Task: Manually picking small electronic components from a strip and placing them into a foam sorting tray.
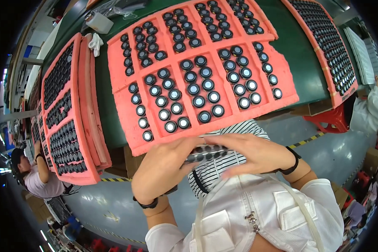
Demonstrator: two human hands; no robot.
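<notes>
A row of small round black parts with shiny centres [206, 152] is clamped between my two hands, close to my chest. My left hand [166, 168] cups the left end of the row from below. My right hand [250, 153] lies flat over the right end with fingers stretched left. Just beyond my hands lies a pink foam tray [122, 105] on the green table [300, 63]. Its pockets hold several groups of the same round black parts [197, 84]. Parts of the row are hidden by my fingers.
More pink foam trays full of black parts stand at the left [65, 117] and at the far right [327, 46]. A white rag [95, 42] lies at the back left. Another person [33, 172] sits at the left, and one in white [371, 109] at the right.
</notes>
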